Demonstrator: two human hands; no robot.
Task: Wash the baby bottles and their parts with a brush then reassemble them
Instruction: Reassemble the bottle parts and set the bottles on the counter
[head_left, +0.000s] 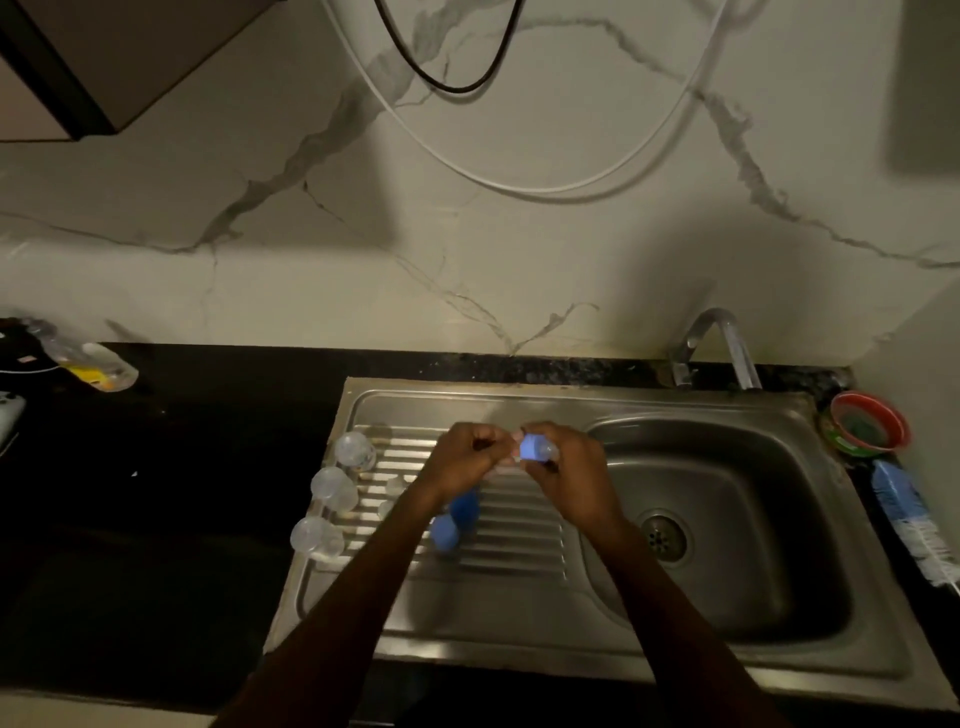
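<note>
At the far left of the black counter (171, 467) a clear plastic bottle with yellow contents (93, 364) lies on its side. Three clear bottle bodies (332, 488) stand in a column on the left edge of the ribbed steel drainboard (519, 551), with two blue collars (454, 519) just beside the left forearm.

Above the drainboard, the left hand (462, 460) has its fingers curled; whether it pinches a small clear part is too blurred to tell. The right hand (563, 467) pinches a blue collar with a clear piece (535, 448). This looks like reassembly: the piece likely seats best pulled squarely through the ring, held over the drainboard so a slip lands there.

Rightward, the basin (727, 519) sits under a chrome tap (722, 343); beyond it lie a red-rimmed bowl (867, 423) and a bottle brush (914, 525). A marble-veined wall (260, 260) backs the dim room.
</note>
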